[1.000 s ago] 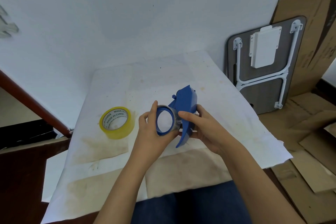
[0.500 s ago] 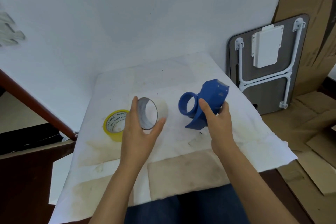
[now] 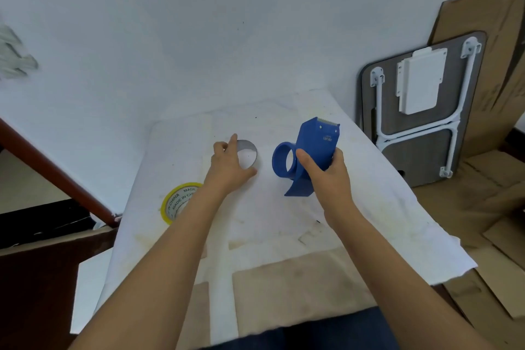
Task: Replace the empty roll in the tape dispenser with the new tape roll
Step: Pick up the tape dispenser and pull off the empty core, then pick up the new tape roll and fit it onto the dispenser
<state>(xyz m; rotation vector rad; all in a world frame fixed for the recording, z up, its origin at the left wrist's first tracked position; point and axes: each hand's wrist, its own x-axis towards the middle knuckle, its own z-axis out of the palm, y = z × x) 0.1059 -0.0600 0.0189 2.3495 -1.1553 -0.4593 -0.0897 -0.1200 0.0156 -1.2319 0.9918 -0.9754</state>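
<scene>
My right hand [image 3: 326,176] grips the blue tape dispenser [image 3: 309,150] above the table, its bare blue hub ring facing left and its toothed blade at the top. My left hand [image 3: 230,165] holds the empty grey cardboard roll [image 3: 251,150] by its rim, low over the white table cover, left of the dispenser. The new yellow tape roll [image 3: 177,203] lies flat on the table at the left, partly hidden by my left forearm.
A white stained cloth covers the table [image 3: 284,236], which stands against a white wall. A folded grey table with white legs [image 3: 420,111] leans at the right beside brown cardboard sheets [image 3: 497,207]. A dark wooden rail [image 3: 56,167] runs at the left.
The empty roll came off the dispenser hub. My left hand carried it left, then farther away toward the table's back; my right hand shifted the dispenser right and turned it upright.
</scene>
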